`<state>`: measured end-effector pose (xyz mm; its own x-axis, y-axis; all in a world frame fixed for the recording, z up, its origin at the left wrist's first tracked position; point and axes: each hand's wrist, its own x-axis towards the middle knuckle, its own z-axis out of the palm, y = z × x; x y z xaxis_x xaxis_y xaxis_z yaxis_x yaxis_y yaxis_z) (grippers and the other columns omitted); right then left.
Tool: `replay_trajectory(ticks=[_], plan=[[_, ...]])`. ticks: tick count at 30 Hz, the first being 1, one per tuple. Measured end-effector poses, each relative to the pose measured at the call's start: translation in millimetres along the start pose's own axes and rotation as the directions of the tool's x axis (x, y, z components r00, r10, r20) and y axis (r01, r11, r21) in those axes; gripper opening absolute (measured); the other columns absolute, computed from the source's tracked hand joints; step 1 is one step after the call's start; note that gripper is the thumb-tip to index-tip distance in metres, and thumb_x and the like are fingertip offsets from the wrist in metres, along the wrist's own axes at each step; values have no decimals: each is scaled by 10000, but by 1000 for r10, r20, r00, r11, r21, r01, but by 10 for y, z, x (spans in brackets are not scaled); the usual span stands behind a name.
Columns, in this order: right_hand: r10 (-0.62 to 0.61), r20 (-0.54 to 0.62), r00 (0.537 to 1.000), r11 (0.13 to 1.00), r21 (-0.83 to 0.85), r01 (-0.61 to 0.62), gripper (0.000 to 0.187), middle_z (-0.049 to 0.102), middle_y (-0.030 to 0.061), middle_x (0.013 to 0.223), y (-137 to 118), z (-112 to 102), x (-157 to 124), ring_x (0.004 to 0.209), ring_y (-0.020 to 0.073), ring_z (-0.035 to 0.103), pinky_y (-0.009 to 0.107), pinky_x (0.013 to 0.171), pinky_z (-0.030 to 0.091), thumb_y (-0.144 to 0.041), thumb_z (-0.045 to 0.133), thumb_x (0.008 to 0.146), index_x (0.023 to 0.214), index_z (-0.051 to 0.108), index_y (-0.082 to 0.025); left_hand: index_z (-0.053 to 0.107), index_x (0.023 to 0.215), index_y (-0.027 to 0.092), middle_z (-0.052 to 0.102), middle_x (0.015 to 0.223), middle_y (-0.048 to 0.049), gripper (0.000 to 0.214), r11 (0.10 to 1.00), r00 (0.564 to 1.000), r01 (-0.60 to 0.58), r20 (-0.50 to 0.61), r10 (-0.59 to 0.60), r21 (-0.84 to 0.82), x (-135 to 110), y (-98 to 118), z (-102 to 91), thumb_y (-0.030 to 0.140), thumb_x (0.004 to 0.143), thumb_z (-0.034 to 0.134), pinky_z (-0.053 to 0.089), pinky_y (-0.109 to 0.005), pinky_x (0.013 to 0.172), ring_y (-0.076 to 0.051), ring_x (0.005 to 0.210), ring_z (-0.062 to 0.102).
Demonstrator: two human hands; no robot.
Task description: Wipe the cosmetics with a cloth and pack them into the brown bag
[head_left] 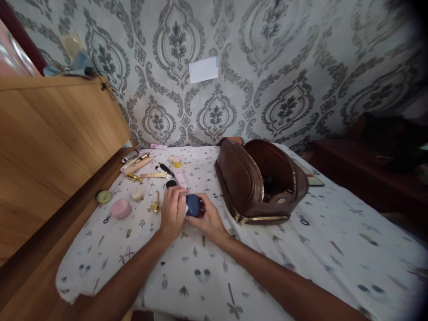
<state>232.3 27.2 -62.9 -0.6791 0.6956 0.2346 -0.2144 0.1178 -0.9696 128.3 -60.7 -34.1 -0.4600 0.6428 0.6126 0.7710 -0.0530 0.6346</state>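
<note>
Both my hands meet over a small dark blue round case [193,204] on the white patterned cloth [267,254]. My right hand [209,218] cups the case from the right, fingers wrapped round it. From the left, my left hand [173,208] closes its fingers on the case's edge, where something white shows. A brown leather toiletry bag [247,183] lies open just to the right of my hands, its gold zip facing me.
Left of my hands lie a pink round compact [121,208], a gold piece [155,206], a pale pink tube [181,178], several gold and black pencils and tubes [140,167] and small jars [176,161]. A wooden panel [50,142] runs along the left. Patterned wallpaper stands behind.
</note>
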Motion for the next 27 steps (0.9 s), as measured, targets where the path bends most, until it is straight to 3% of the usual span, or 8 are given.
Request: replay_trajectory(ticks=[3,12,16,19,22,25,27], plan=[[-9,37,999,1000,-29,10,496,615,27,1024,-19,11,-19,909,201,595,325,792,518,-295,800,603,1018,537,-229,585,1024,226,605,1038,-77,258,999,999,25,37,-26,23,-10,-10,21,281,981,337,410,-398,957,-230,1046,538],[59,86,994,995,76,-66,533,630,29,1023,11,3,9,881,186,607,316,782,518,-299,803,604,1059,534,-236,591,959,215,625,927,-32,213,922,946,324,68,-316,-213,78,-40,13,362,939,439,434,-313,824,-195,886,581],[39,81,996,999,4,-39,503,634,22,973,-24,24,-37,863,192,614,310,752,523,-286,812,598,1023,548,-235,612,904,214,623,844,-11,206,890,932,338,-20,-361,-304,161,-94,-83,370,925,479,421,-274,731,-176,790,565],[-72,132,989,991,-105,87,472,635,29,972,-49,49,-90,891,204,615,323,784,515,-266,806,615,1027,578,-229,615,909,208,624,823,-6,215,883,923,319,-99,-372,-344,188,-125,-119,385,924,494,416,-263,712,-168,762,560],[-184,133,974,953,-220,210,455,634,43,990,-36,56,-108,914,219,606,349,827,499,-276,811,620,1023,606,-229,620,858,209,642,841,-11,220,903,951,298,18,-308,-309,161,-133,-79,379,922,496,430,-273,799,-183,840,586],[-187,104,977,944,-257,208,461,634,47,1008,7,34,-85,924,223,604,361,846,492,-297,818,616,1026,618,-230,627,842,216,647,853,-12,267,904,950,307,151,-273,-299,115,-132,-14,403,938,463,433,-277,832,-189,872,597],[-150,86,985,956,-243,167,473,633,47,1016,34,16,-61,927,222,603,360,845,492,-309,823,611,1030,619,-226,635,866,218,647,874,-19,323,895,944,324,173,-282,-307,95,-121,7,444,957,423,437,-282,830,-192,882,597]])
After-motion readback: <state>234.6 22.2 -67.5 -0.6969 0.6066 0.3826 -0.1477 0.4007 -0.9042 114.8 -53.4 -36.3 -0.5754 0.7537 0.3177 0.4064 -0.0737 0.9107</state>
